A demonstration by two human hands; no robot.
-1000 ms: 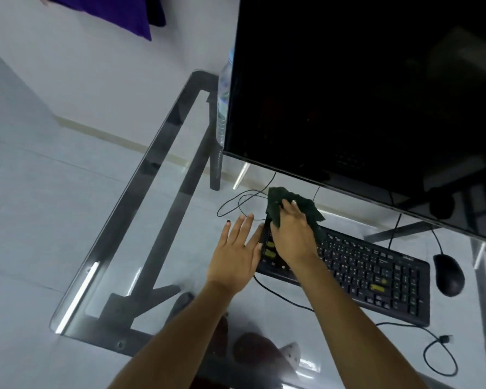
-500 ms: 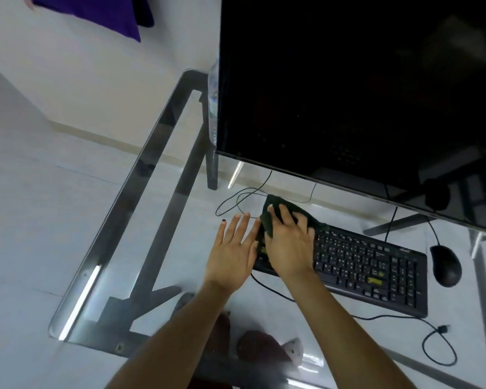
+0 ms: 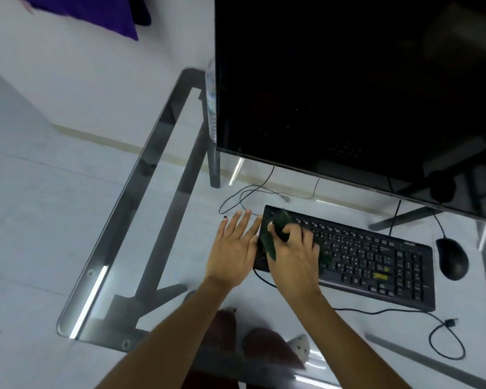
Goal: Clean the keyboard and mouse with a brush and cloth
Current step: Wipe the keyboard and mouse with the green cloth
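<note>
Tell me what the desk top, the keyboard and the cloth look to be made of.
Desk top: clear glass, glossy, since the floor and metal frame show through it. Keyboard: probably matte black plastic, with little shine on its keys. Cloth: soft dark green fabric, crumpled under the right hand; the weave is too blurred to tell.

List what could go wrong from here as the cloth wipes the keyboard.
1. The right hand presses the cloth on the keyboard; it may slide on the glass desk despite the left hand bracing its end.
2. The cloth could snag a keycap.
3. A wide stroke might bump the mouse.
</note>
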